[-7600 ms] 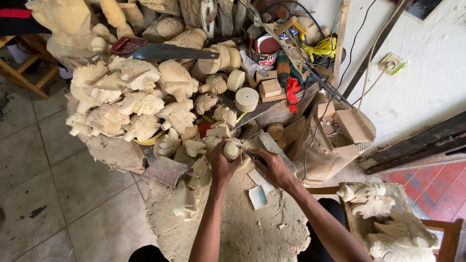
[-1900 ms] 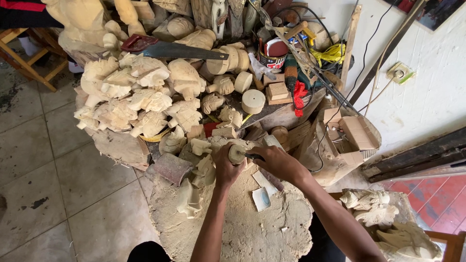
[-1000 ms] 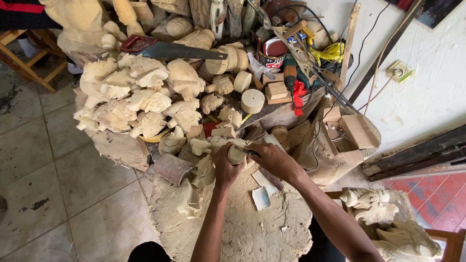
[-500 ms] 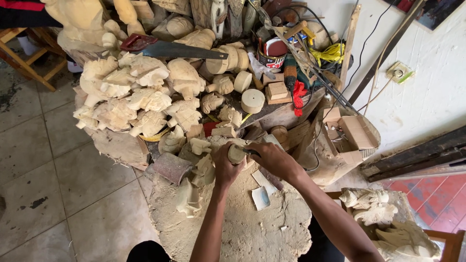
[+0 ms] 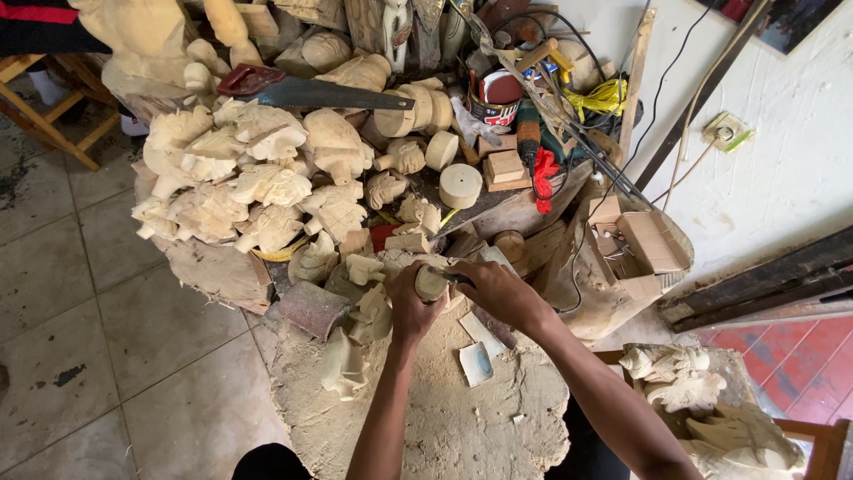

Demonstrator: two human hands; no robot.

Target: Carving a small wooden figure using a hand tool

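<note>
Head view: the left hand [image 5: 410, 307] grips a small wooden piece [image 5: 431, 283]. The right hand [image 5: 498, 289], just beside it, seems to clench a thin tool [image 5: 456, 278] touching the wood.

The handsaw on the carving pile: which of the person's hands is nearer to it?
Left. The left hand lies below the handsaw; the right hand sits farther right.
</note>
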